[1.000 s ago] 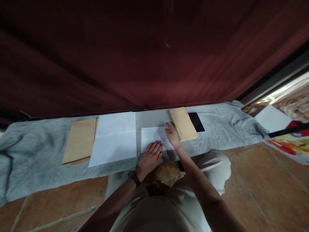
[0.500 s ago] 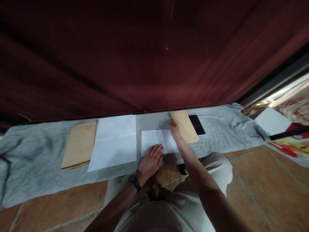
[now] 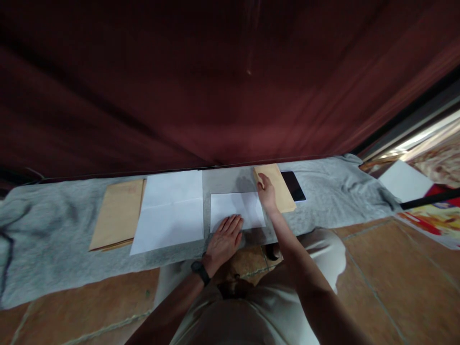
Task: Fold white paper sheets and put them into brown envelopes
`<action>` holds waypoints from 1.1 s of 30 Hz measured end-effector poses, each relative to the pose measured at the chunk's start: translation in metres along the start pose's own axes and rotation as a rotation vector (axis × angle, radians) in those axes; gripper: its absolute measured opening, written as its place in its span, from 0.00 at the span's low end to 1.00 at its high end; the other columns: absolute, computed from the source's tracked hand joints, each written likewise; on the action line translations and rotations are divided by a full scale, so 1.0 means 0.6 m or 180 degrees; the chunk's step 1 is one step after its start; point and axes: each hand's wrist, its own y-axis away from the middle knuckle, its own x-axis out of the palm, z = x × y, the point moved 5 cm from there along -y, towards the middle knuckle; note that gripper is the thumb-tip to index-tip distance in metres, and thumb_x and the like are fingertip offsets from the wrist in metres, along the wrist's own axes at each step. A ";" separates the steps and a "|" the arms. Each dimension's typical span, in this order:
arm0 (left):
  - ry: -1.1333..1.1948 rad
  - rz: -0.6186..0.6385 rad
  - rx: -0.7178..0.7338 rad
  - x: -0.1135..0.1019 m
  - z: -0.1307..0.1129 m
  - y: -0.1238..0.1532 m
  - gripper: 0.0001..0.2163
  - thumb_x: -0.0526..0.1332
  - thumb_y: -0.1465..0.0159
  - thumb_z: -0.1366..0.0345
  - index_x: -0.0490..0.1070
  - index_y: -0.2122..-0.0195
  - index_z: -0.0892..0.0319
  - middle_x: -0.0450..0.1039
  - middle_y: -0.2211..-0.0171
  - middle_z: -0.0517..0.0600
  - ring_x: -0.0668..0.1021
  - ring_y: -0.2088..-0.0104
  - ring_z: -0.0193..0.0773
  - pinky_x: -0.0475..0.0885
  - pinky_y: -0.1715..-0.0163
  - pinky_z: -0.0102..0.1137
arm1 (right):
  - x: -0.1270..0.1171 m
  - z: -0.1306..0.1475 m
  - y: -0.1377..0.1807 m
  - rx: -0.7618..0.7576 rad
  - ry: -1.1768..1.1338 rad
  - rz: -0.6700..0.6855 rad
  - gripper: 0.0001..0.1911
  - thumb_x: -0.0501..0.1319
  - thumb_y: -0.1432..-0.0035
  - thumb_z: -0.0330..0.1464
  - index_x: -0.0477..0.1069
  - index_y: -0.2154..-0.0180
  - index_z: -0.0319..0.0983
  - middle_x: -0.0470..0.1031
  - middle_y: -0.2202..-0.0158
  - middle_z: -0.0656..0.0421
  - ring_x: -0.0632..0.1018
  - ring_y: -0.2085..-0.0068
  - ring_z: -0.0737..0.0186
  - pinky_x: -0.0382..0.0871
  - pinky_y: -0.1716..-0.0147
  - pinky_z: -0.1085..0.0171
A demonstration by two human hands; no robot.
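Note:
A folded white sheet [image 3: 235, 207] lies on a grey cloth [image 3: 323, 201] spread over the floor. My left hand [image 3: 224, 239] rests flat on the sheet's near left corner, fingers stretched out, a dark watch on the wrist. My right hand [image 3: 268, 191] lies on the left edge of a stack of brown envelopes [image 3: 278, 184] just right of the sheet. Its fingers look laid on the top envelope; a grip does not show.
A larger white sheet [image 3: 170, 211] and another brown envelope pile [image 3: 117, 213] lie to the left. A black phone [image 3: 293, 186] sits right of the envelopes. A dark red curtain [image 3: 215, 86] hangs behind. Terracotta tiles [image 3: 395, 278] lie in front; papers [image 3: 406, 178] at far right.
My right hand has slid off the folded sheet's far right corner onto the brown envelope stack. The left hand has stayed pressed on the sheet.

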 end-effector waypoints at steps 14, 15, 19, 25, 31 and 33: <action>-0.0094 -0.0120 0.0066 0.000 -0.005 0.003 0.18 0.52 0.28 0.65 0.70 0.40 0.63 0.71 0.37 0.56 0.70 0.35 0.44 0.62 0.32 0.43 | 0.054 0.047 0.205 -0.1157 0.0723 0.1594 0.20 0.52 0.31 0.33 0.74 0.42 0.39 0.73 0.38 0.52 0.72 0.36 0.57 0.63 0.33 0.54; -0.0088 -0.0122 0.0086 0.001 -0.005 0.004 0.18 0.52 0.28 0.66 0.72 0.41 0.63 0.72 0.39 0.57 0.72 0.36 0.44 0.63 0.32 0.43 | 0.059 0.048 0.218 -0.1306 0.0891 0.1712 0.21 0.52 0.30 0.33 0.74 0.41 0.39 0.72 0.37 0.52 0.70 0.35 0.56 0.61 0.32 0.53; -0.0021 -0.0153 0.0139 0.003 -0.004 0.008 0.18 0.53 0.28 0.66 0.72 0.41 0.64 0.72 0.39 0.57 0.72 0.37 0.43 0.64 0.33 0.42 | 0.053 0.038 0.221 -0.1512 0.1508 0.1732 0.22 0.51 0.27 0.35 0.69 0.37 0.37 0.67 0.33 0.50 0.65 0.32 0.54 0.58 0.31 0.50; 0.0020 -0.0183 0.0140 0.006 -0.001 0.009 0.19 0.52 0.27 0.65 0.70 0.39 0.62 0.69 0.36 0.55 0.70 0.35 0.42 0.63 0.32 0.41 | 0.061 0.031 0.188 -0.1564 0.2020 0.1541 0.23 0.50 0.27 0.35 0.66 0.35 0.39 0.63 0.31 0.52 0.63 0.30 0.54 0.56 0.30 0.49; 0.0030 -0.0262 0.0175 0.009 -0.001 0.013 0.18 0.52 0.27 0.65 0.71 0.40 0.62 0.71 0.37 0.55 0.71 0.35 0.43 0.64 0.33 0.42 | 0.088 0.036 0.163 -0.1578 0.2136 0.1557 0.23 0.52 0.29 0.30 0.66 0.35 0.37 0.65 0.32 0.51 0.65 0.31 0.55 0.55 0.30 0.49; 0.0033 -0.0293 0.0164 0.009 -0.001 0.013 0.18 0.53 0.28 0.66 0.72 0.40 0.63 0.71 0.38 0.56 0.71 0.35 0.43 0.64 0.33 0.42 | 0.085 0.037 0.168 -0.1578 0.2131 0.1554 0.23 0.52 0.29 0.30 0.66 0.36 0.37 0.65 0.32 0.51 0.65 0.31 0.55 0.55 0.30 0.49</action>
